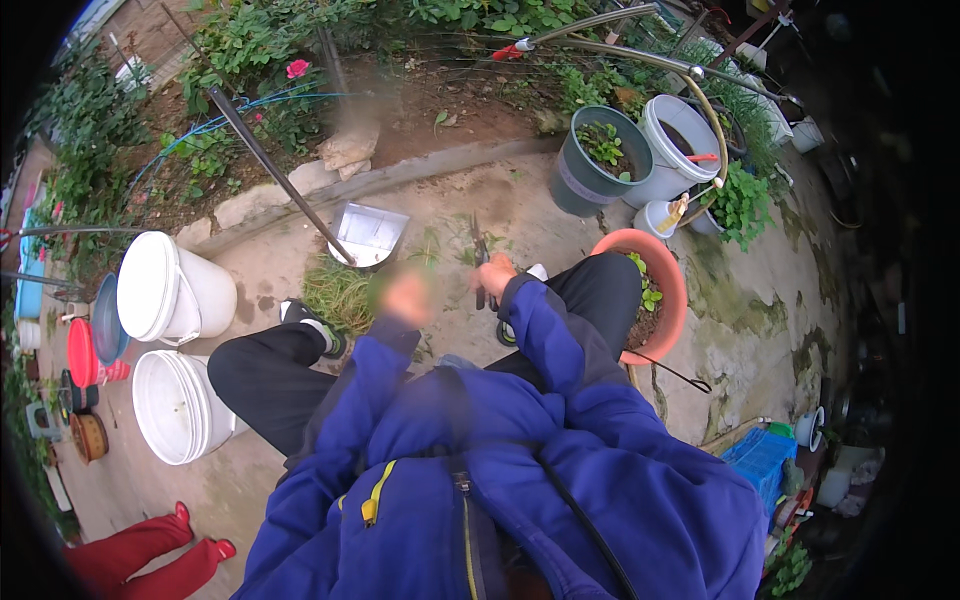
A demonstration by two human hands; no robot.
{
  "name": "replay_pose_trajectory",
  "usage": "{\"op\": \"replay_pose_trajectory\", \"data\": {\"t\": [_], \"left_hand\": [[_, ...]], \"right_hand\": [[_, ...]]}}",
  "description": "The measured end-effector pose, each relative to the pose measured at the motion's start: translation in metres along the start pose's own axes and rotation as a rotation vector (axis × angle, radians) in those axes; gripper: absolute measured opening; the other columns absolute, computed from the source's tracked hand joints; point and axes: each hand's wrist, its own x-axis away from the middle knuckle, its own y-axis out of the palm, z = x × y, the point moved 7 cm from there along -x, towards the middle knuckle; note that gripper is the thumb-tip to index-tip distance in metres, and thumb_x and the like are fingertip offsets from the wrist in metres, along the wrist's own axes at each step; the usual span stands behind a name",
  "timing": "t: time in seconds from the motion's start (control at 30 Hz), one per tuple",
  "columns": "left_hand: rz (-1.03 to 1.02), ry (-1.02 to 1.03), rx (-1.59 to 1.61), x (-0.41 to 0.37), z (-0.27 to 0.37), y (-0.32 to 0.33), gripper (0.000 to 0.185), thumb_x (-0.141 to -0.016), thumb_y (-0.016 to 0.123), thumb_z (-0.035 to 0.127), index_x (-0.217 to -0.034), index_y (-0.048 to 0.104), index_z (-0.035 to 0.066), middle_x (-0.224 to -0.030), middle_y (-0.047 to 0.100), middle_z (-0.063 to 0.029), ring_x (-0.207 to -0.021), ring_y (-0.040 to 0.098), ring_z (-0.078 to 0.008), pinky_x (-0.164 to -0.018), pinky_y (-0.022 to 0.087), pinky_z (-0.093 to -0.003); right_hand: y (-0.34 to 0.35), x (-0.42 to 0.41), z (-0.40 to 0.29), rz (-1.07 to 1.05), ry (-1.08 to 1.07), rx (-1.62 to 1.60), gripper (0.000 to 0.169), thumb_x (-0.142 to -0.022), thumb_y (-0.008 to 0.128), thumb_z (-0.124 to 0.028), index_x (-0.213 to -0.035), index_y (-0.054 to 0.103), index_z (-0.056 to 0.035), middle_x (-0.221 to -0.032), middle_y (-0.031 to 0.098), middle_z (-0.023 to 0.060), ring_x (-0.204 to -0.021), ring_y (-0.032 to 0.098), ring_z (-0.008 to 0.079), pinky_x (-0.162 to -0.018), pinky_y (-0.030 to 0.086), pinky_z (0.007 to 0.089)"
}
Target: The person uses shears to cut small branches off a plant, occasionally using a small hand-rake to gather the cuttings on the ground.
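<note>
My right hand [496, 276] grips a pair of dark-handled scissors [481, 247], whose blades point away from me over the concrete. Beside it on the left, a blurred patch covers my left hand [405, 296], so its fingers and anything in them cannot be made out. A heap of cut grass [336, 291] lies just left of that hand, near my shoe. Beyond the heap rests a metal dustpan [369, 227] with a long dark handle slanting up to the left. Loose grass blades [427, 247] are scattered on the ground between the dustpan and the scissors.
At left stand a lidded white bucket [176, 289], an open white bucket [176, 409] and a red tub [84, 352]. An orange planter [671, 300] touches my right knee area; a green pot [592, 176] stands beyond. A stone curb [420, 169] edges the bed. Someone's red trousers [135, 551] show lower left.
</note>
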Motion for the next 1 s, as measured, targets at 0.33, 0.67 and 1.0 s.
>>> {"op": "replay_pose_trajectory", "data": {"t": [0.33,0.67,1.0], "left_hand": [[-0.025,0.249,-0.445,-0.02,-0.031,-0.009,0.018,-0.089,0.05,0.009,-0.103,0.063,0.005,-0.066,0.055,-0.0017,-0.043,0.041,-0.0086,-0.034,0.032,-0.0242],[-0.035,0.483,-0.609,-0.008,-0.021,0.006,0.015,-0.09,0.052,0.013,-0.095,0.063,0.005,-0.062,0.054,-0.0011,-0.04,0.038,-0.0079,-0.035,0.029,-0.0242],[0.037,0.054,-0.405,-0.017,-0.053,-0.012,0.016,-0.089,0.055,0.015,-0.08,0.059,0.002,-0.05,0.044,0.0012,-0.038,0.034,-0.0077,-0.033,0.026,-0.0257]], "right_hand": [[0.02,0.052,0.0,-0.193,-0.37,0.298,0.013,-0.058,0.062,-0.007,-0.067,0.057,-0.0004,-0.057,0.053,0.0108,-0.055,0.052,0.0235,-0.052,0.041,0.0365],[0.024,0.052,-0.001,-0.199,-0.351,0.21,0.014,-0.058,0.062,-0.008,-0.064,0.052,-0.0001,-0.053,0.051,0.0134,-0.051,0.05,0.0271,-0.05,0.04,0.0388],[0.028,0.051,-0.003,-0.004,-0.375,0.514,0.025,-0.062,0.061,-0.012,-0.08,0.061,0.0054,-0.068,0.06,0.0239,-0.064,0.061,0.0363,-0.059,0.048,0.0411]]}}
